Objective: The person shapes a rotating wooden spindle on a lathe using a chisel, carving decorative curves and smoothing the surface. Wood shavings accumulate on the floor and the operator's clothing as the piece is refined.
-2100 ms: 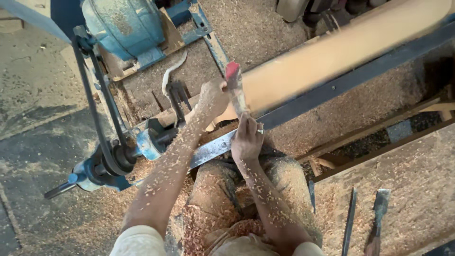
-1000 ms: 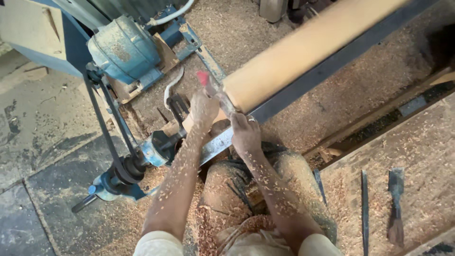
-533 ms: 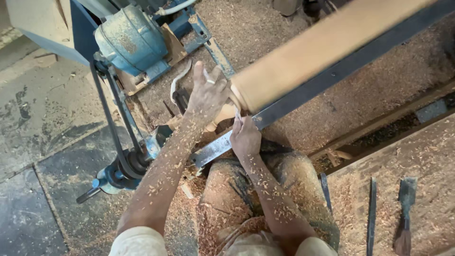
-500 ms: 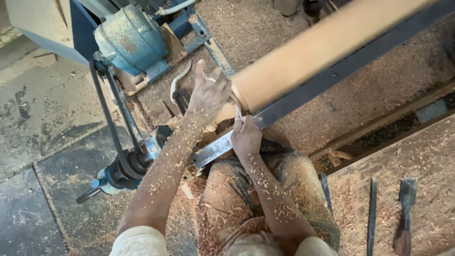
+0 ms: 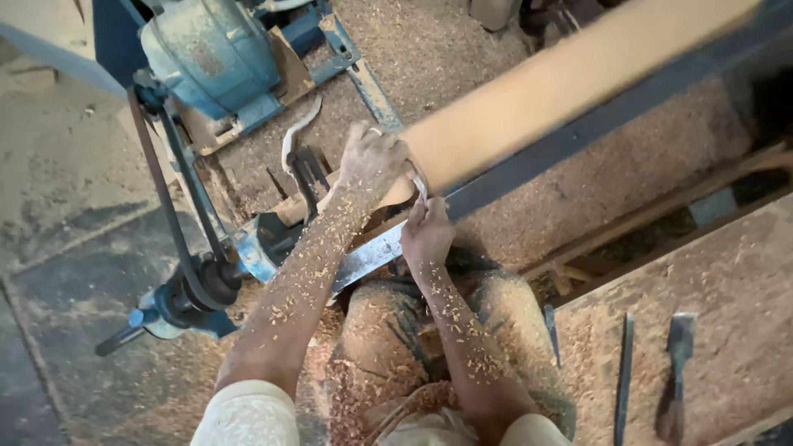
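Observation:
A long pale wooden cylinder (image 5: pixel 570 83) lies across a lathe, above a dark steel rail (image 5: pixel 578 149). My left hand (image 5: pixel 372 157), dusted with shavings, is cupped over the cylinder's near end. A thin curved metal piece (image 5: pixel 418 180) loops round that end between my hands. My right hand (image 5: pixel 425 235) sits just below it, fingers pinched on the piece's lower part, resting by a flat grey metal bar (image 5: pixel 368 258). My knees, covered in sawdust, are under the bar.
A blue motor (image 5: pixel 206 49) at top left drives a belt (image 5: pixel 165 190) down to a pulley (image 5: pixel 211 285). Dark hand tools (image 5: pixel 306 169) lie in the sawdust by the motor. Two chisels (image 5: pixel 677 363) (image 5: pixel 624 372) lie on a sawdust-covered board at right.
The red-handled tool seen at the cylinder's end earlier is gone from view. My left hand, fingers spread half a second ago, has closed over the end. My right hand stayed put.

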